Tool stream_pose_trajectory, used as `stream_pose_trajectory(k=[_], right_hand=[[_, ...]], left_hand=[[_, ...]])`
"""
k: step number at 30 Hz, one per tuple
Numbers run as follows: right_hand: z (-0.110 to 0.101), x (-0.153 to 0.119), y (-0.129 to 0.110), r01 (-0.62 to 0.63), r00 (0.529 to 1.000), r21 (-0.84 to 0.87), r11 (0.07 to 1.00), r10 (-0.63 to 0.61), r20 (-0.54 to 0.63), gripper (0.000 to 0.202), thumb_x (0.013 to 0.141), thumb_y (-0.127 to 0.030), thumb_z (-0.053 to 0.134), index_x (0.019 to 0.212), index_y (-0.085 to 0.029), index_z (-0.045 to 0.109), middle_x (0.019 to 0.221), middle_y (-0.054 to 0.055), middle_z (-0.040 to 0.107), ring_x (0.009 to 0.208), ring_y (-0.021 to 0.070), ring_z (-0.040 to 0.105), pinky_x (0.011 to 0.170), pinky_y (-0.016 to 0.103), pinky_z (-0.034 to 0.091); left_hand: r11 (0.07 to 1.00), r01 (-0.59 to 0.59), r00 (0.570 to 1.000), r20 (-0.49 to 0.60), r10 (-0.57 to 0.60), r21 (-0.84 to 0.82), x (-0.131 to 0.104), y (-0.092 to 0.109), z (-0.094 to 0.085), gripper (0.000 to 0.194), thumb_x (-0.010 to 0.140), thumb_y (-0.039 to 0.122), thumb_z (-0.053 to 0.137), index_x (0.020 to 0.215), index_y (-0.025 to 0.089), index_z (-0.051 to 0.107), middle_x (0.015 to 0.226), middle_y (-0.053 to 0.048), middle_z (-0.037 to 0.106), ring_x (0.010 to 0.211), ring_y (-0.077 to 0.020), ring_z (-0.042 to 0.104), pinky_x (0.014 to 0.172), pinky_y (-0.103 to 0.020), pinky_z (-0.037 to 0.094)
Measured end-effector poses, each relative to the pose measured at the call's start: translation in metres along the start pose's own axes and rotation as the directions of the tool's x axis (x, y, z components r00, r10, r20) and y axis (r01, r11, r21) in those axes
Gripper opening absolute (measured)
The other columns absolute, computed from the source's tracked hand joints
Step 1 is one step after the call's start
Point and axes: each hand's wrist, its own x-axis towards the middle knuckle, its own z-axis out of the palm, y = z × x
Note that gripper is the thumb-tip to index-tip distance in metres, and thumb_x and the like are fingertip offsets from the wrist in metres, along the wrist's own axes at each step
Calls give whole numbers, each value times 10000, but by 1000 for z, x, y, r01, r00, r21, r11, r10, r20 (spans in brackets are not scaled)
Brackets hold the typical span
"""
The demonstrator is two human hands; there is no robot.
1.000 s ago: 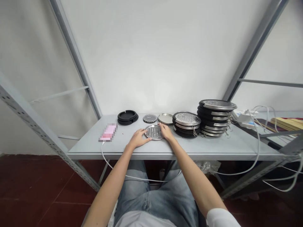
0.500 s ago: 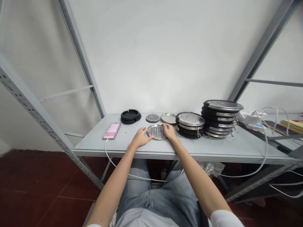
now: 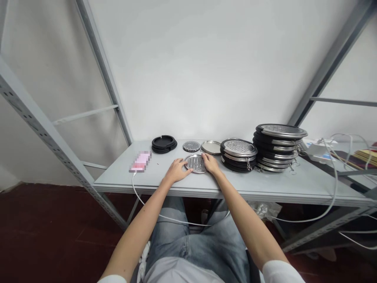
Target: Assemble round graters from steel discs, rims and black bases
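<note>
A round metal tray with a perforated plate (image 3: 196, 164) lies near the table's front edge, between both hands. My left hand (image 3: 178, 170) grips its left rim, thumb along the near side and fingers at the far side. On the opposite rim, my right hand (image 3: 210, 162) holds the tray with its fingers bent. Just behind are a small stack of perforated discs (image 3: 191, 146) and a shallow plain metal tray (image 3: 211, 147). A low stack of black rings and perforated trays (image 3: 239, 147) stands right of my right hand.
Black round dishes (image 3: 163, 144) are stacked at the back left of the grey table (image 3: 118, 179). A phone (image 3: 140, 161) with a white cable lies in front of them. A taller stack of trays (image 3: 279, 131), with metal clips, stands right. Shelf posts flank the table.
The whole view has shifted slightly, so the table things appear a little further right. Both hands keep their hold on the tray, with no clear movement of it.
</note>
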Motion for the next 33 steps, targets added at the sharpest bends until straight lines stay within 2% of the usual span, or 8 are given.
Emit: stream_pose_trajectory(k=[3,10,15,24,29,33], right_hand=[[2,1,2,19,1000,-2,1000,-19,9,436,988,-383,360,1166,-162,692,1198,115,700,1148,260,619,984,334,432],[4,1,2,37,999,-45,998,-36,17,347,940,-311,472,1152,-158,700,1173,103,714,1119,247,644,982,326,452],[4,0,1,46,998,-88,995,-43,36,353,932,-317,493,1172,-166,703,1204,103,703,1144,252,638,1006,333,448],[3,0,0,22,999,-197,980,-15,37,384,957,-310,443,1226,-172,681,1233,95,690,1188,264,614,1011,320,438],[1,-4,-5,28,998,-240,970,-13,61,404,983,-330,386,1190,-189,703,1183,104,712,1146,277,637,984,338,451],[-1,-5,-7,69,997,-164,984,-61,52,419,990,-344,372,1206,-172,687,1225,108,692,1176,267,618,1002,338,442]], left_hand=[[1000,-14,1000,7,14,21,0,0,0,554,837,535,632,1239,155,657,1336,-170,575,1287,-301,495,1117,-404,378],[997,-29,999,21,28,78,0,5,-3,470,861,512,600,1189,187,690,1306,-135,598,1265,-293,509,1102,-400,391],[991,-22,1000,24,19,133,2,11,-5,415,872,463,579,1151,186,712,1285,-133,619,1242,-301,523,1084,-412,404],[979,-24,996,93,5,202,6,13,-4,451,878,448,558,1187,150,694,1519,-124,430,1407,-307,380,1165,-414,318],[986,-12,991,131,-10,169,11,16,-7,431,914,464,508,1087,140,733,1522,-115,430,1418,-303,370,1179,-398,296],[995,-23,997,80,15,98,10,14,-5,468,945,472,458,1075,121,738,1494,-140,463,1397,-294,406,1169,-384,309]])
